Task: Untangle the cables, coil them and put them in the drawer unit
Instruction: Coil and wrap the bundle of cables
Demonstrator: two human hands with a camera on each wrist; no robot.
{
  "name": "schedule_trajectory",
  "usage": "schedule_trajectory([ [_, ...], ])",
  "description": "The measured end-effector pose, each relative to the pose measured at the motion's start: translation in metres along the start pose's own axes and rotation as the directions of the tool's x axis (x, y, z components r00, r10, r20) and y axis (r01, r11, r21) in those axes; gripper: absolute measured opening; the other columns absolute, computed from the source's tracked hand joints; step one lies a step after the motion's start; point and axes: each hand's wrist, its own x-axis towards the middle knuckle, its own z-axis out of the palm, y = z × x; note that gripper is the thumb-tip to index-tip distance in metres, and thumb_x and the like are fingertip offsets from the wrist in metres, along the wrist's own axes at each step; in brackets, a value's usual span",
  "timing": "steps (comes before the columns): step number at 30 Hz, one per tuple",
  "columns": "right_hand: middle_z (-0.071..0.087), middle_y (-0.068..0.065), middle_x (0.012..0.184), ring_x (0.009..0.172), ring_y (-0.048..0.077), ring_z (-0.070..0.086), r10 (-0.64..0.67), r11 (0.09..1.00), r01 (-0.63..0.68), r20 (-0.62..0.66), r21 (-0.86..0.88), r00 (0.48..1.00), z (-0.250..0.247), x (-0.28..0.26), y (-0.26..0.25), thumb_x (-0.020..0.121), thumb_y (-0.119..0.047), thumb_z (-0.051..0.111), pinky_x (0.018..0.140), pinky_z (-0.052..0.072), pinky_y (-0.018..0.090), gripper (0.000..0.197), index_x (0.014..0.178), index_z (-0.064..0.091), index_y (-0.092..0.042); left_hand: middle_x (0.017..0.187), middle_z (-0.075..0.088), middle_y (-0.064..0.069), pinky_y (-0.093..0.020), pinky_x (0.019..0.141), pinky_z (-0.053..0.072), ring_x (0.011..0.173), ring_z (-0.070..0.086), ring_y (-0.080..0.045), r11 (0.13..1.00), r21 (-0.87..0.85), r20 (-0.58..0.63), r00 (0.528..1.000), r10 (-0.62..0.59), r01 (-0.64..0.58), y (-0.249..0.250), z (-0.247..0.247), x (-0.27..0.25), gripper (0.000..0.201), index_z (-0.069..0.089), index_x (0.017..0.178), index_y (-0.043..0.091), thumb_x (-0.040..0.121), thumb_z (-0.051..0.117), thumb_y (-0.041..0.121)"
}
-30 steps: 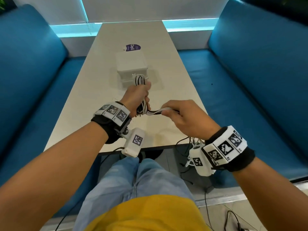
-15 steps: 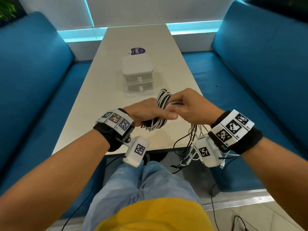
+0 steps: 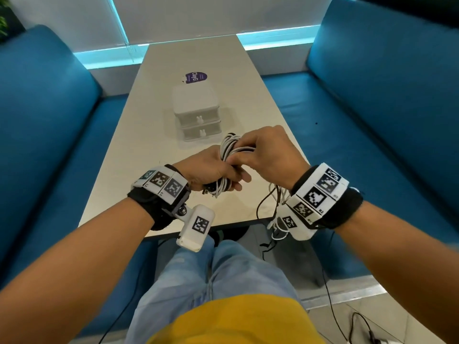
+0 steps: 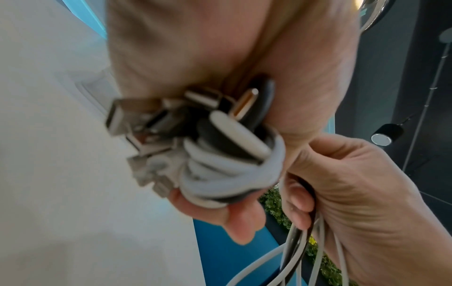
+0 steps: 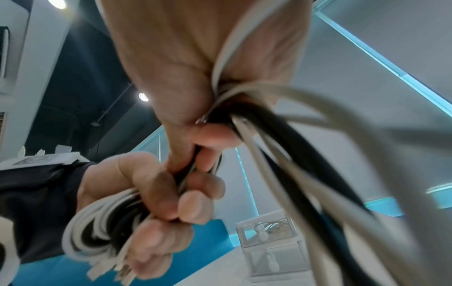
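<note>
A coil of white and black cables [image 3: 229,155] is held above the near end of the table. My left hand [image 3: 213,171] grips the coil's lower part, with several plugs [image 4: 151,135] sticking out below the fist. My right hand [image 3: 263,151] grips the loose strands at the coil's right side and lays them across it. The free cable ends [image 3: 275,207] hang under my right wrist, past the table edge. In the right wrist view the strands [image 5: 281,139] run out of my fist. The white two-drawer unit [image 3: 196,112] stands mid-table, both drawers closed.
A purple sticker [image 3: 195,77] lies on the beige table [image 3: 139,150] behind the drawer unit. Blue bench seats [image 3: 372,115] run along both sides. Thin black wires [image 3: 332,306] trail on the floor at lower right. My knees sit under the near table edge.
My right hand has come in from the right to meet the left and wound the strands round the coil. The bundle sits lower and closer to me; the drawer unit is uncovered.
</note>
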Motion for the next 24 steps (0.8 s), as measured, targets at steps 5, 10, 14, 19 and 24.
schedule_trajectory([
  [5,0.066,-0.003,0.090,0.073,0.007,0.059,0.038,0.999,-0.040,0.079,0.021,0.996,-0.012,0.006,0.005,0.073,-0.027,0.082,0.066,0.050,0.023,0.034,0.096,0.057,-0.021,0.086,0.072,-0.010,-0.026,0.056,0.054,0.059,0.064,-0.015,0.998,-0.047,-0.043,0.998,-0.041,0.039,-0.009,-0.004,-0.005,0.012,0.058,0.092,0.009,0.088,0.062,-0.001],
  [10,0.062,-0.003,0.067,0.056,0.009,0.052,0.196,0.924,-0.033,0.397,-0.382,0.897,-0.027,0.008,0.008,0.090,-0.041,0.061,0.053,0.036,0.025,0.029,0.071,0.061,-0.019,0.065,0.064,-0.004,-0.027,0.051,0.049,0.052,0.056,-0.016,1.000,0.015,-0.063,0.998,-0.012,0.013,-0.016,0.010,-0.003,0.005,0.060,0.087,0.011,0.092,0.062,0.011],
  [14,0.053,-0.003,0.063,0.058,0.010,0.046,0.101,0.966,-0.016,0.321,-0.256,0.942,-0.027,0.006,0.014,0.097,-0.044,0.047,0.056,0.033,0.026,0.039,0.064,0.050,-0.023,0.051,0.045,0.000,-0.029,0.052,0.046,0.048,0.046,-0.018,0.997,-0.076,-0.104,0.994,-0.026,0.018,-0.008,0.013,0.001,0.010,0.054,0.089,0.009,0.093,0.061,0.015],
  [19,0.056,0.018,0.074,0.066,0.022,0.053,-0.038,0.999,0.037,0.152,0.015,0.988,-0.017,-0.004,0.010,0.103,-0.032,0.034,0.062,0.040,0.018,0.050,0.077,0.058,0.003,0.046,0.040,0.004,-0.027,0.051,0.043,0.047,0.047,-0.017,1.000,-0.015,-0.087,0.996,-0.003,0.001,0.001,0.013,0.001,0.024,0.060,0.113,0.009,0.090,0.063,0.011],
  [24,0.062,0.005,0.084,0.083,0.018,0.064,0.034,0.960,-0.029,-0.016,0.280,0.999,0.001,-0.008,0.016,0.102,-0.041,0.034,0.086,0.055,0.033,0.047,0.084,0.058,-0.005,0.048,0.039,-0.001,-0.024,0.045,0.038,0.044,0.046,-0.015,0.998,-0.026,-0.015,0.998,0.060,-0.060,0.007,0.019,0.001,0.039,0.062,0.114,0.015,0.080,0.069,-0.002],
])
